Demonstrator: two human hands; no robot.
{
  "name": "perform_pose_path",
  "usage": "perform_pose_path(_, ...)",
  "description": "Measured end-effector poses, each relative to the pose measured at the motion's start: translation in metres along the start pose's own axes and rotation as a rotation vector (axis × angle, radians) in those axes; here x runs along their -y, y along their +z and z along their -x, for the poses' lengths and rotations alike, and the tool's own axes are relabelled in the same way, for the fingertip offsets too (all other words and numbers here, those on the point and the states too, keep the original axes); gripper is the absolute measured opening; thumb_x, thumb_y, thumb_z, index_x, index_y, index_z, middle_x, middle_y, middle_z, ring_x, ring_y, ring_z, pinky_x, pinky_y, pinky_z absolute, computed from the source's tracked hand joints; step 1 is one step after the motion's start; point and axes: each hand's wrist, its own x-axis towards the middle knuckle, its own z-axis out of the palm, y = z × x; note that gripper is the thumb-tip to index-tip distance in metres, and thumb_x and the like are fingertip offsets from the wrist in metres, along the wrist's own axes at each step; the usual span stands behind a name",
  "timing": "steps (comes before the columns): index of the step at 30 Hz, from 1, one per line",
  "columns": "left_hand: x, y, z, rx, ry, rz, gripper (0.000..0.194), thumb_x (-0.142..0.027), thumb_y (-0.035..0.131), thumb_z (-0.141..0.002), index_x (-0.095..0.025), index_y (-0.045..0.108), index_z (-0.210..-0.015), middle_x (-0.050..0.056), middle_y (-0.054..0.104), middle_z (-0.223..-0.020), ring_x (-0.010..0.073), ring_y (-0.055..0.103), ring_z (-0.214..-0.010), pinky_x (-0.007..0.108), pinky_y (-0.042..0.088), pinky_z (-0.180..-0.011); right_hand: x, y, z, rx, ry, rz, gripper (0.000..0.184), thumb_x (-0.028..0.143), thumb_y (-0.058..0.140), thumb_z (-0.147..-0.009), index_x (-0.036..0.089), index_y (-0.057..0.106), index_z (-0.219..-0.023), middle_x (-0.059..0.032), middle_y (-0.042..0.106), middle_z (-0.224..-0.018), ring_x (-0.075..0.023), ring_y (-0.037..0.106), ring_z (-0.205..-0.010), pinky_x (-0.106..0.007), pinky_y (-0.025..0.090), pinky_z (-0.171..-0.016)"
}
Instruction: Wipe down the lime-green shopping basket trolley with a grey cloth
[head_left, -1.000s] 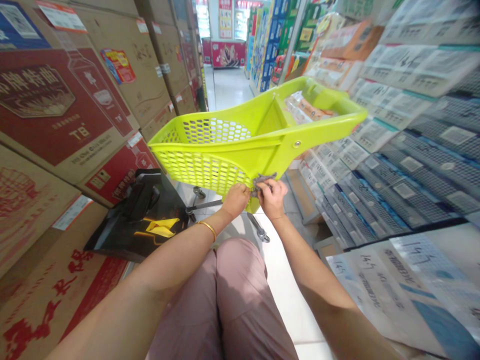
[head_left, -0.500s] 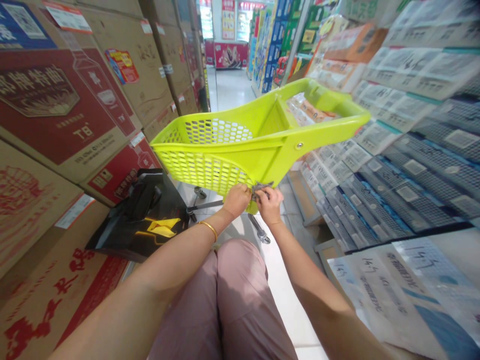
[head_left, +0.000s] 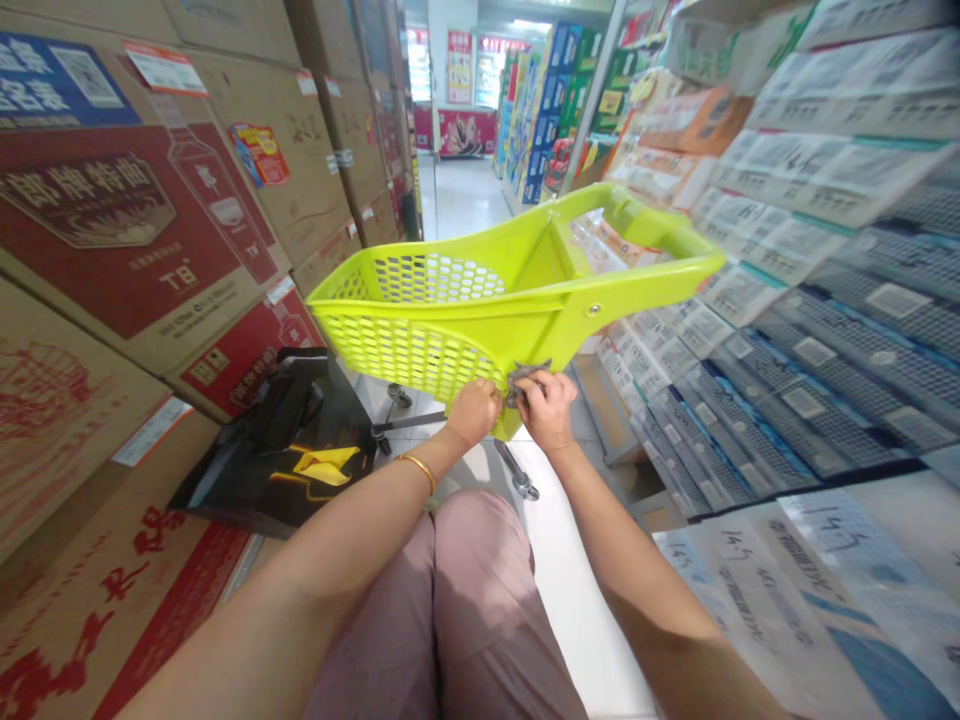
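Note:
A lime-green plastic shopping basket [head_left: 450, 310] on a wheeled frame stands tilted in the aisle in front of me. My left hand [head_left: 472, 412] is curled against its lower back corner. My right hand [head_left: 546, 408] is pinched on a small grey rag [head_left: 523, 374] pressed to the same corner, just under the basket's side wall. A gold bangle sits on my left wrist. My knees in pink trousers [head_left: 465, 600] fill the bottom of the view.
Stacked cardboard cartons [head_left: 135, 250] wall the left side. Shelves of boxed goods [head_left: 810, 300] line the right. A black bag with yellow marks [head_left: 292, 440] lies on the floor to the left. The white tiled aisle [head_left: 461, 185] runs ahead.
The basket has shifted slightly down and left in view. Both hands stay at its lower corner with the rag, moving only a little.

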Motion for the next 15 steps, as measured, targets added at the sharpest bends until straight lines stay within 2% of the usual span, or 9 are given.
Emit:
perform_pose_path(4,0.0,-0.003,0.0,0.012,-0.011,0.019,0.03,-0.019,0.037,-0.092,-0.01,0.064,-0.085,0.012,0.06,-0.085,0.0223,0.053,-0.089,0.034,0.038,-0.075,-0.008,-0.014,-0.038,-0.111,0.056,0.062,0.017,0.022,0.054,-0.08,0.025,0.065,-0.093,-0.0058,0.053,-0.099,-0.0196,0.041,-0.097,-0.034,0.033,-0.085)
perform_pose_path(7,0.0,-0.007,0.002,-0.01,0.009,-0.026,0.029,-0.019,0.037,-0.092,-0.011,0.065,-0.085,0.011,0.061,-0.082,0.0216,0.054,-0.087,0.034,0.039,-0.073,-0.007,-0.019,-0.045,-0.133,0.086,0.058,0.019,0.021,0.053,-0.08,0.024,0.065,-0.094,-0.0066,0.052,-0.1,-0.0197,0.042,-0.098,-0.035,0.034,-0.087)
perform_pose_path(11,0.0,-0.016,0.006,-0.099,0.084,-0.059,0.033,-0.025,0.036,-0.092,-0.013,0.064,-0.081,0.009,0.06,-0.077,0.021,0.054,-0.082,0.034,0.04,-0.072,0.0,-0.012,-0.023,-0.106,0.084,0.03,0.018,0.021,0.053,-0.081,0.023,0.065,-0.094,-0.0066,0.052,-0.098,-0.0195,0.043,-0.096,-0.034,0.036,-0.085)
perform_pose_path(15,-0.001,-0.023,0.004,-0.267,0.113,-0.096,0.029,-0.026,0.038,-0.092,-0.015,0.063,-0.083,0.008,0.06,-0.081,0.0211,0.055,-0.085,0.035,0.043,-0.076,0.007,0.003,0.011,-0.017,0.076,-0.003,0.017,0.021,0.055,-0.081,0.023,0.065,-0.094,-0.0063,0.054,-0.097,-0.0193,0.043,-0.095,-0.033,0.035,-0.083)
